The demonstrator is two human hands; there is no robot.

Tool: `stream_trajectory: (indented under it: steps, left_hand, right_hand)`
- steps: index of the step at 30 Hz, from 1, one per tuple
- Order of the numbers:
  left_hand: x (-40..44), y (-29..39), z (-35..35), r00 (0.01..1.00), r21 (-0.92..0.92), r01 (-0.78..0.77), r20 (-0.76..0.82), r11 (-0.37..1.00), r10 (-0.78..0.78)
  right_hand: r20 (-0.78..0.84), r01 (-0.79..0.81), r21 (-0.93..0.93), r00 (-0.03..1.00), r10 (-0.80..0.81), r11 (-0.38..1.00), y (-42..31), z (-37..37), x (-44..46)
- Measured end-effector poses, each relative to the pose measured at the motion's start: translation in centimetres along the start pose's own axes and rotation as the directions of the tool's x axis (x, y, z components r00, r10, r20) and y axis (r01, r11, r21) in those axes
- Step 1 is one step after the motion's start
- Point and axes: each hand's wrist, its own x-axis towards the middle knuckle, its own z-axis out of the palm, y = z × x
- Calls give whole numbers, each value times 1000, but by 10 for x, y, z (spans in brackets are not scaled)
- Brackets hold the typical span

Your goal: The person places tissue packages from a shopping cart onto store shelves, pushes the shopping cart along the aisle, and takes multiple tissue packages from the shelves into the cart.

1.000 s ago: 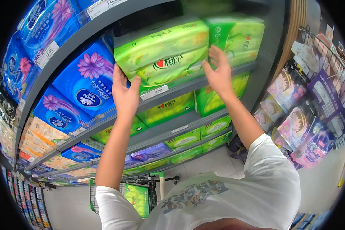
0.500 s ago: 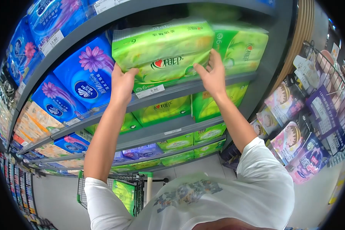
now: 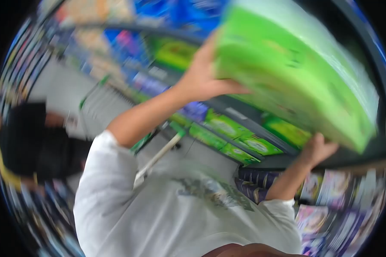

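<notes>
A large green pack of tissues (image 3: 283,73) in clear plastic wrap is lifted in front of the shelf, tilted and blurred by motion. My left hand (image 3: 206,73) grips its left end, thumb along the underside and fingers hidden behind it. At the lower right end, my right hand (image 3: 319,150) holds the pack, its fingers partly covered. Below the pack, more green tissue packs (image 3: 225,124) lie on the lower shelves.
A shopping cart (image 3: 103,100) with a green-trimmed frame stands on the floor to the left. Beyond it is another person in dark clothing (image 3: 30,141). Pink and purple hanging packets (image 3: 313,218) are at the lower right. Blue packs (image 3: 184,15) sit on the shelf above.
The pack has come off the shelf, up and to the right, held in both hands. My view has turned left, and another person now shows at the left.
</notes>
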Motion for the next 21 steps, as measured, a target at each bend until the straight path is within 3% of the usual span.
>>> stream_trajectory:
  steps: [2,3,5,6,8,10,11,13,15,19,21]
  left_hand:
    - [-50,-29,-17,978,-91,83,-182,992,-99]
    - [-71,-41,-25,958,-131,102,-254,986,-133]
    - [-110,-63,-34,913,-196,76,-381,978,-147]
    - [-121,-71,-41,892,-220,40,-432,975,-134]
    - [-145,-81,-57,843,-254,-50,-529,966,-96]
    - [-171,-94,-76,789,-270,-146,-612,952,-53]
    - [-184,-101,-84,763,-274,-193,-646,942,-32]
    - [-218,-133,-99,718,-344,-120,-678,931,-158]
    - [-251,-169,-113,608,-531,-74,-695,844,-384]
    - [-310,-243,-149,494,-612,-2,-688,791,-532]
    - [-338,-292,-175,420,-687,134,-614,715,-669]
  right_hand:
    - [182,52,191,979,-88,980,29,-3,-12]
    - [128,62,53,989,-69,997,17,22,-23]
    - [155,-221,463,974,167,858,35,42,-43]
    - [201,-252,466,964,176,848,43,57,-54]
    - [430,-379,395,881,196,837,43,91,-75]
    - [622,-332,316,780,70,889,19,147,-110]
    - [672,-420,263,726,147,869,8,173,-131]
    - [767,-540,163,595,238,826,-7,228,-173]
    - [852,-609,62,445,276,791,-17,273,-218]
    - [928,-744,-78,189,321,664,-27,349,-322]
    - [934,-826,-147,64,350,544,-16,381,-383]
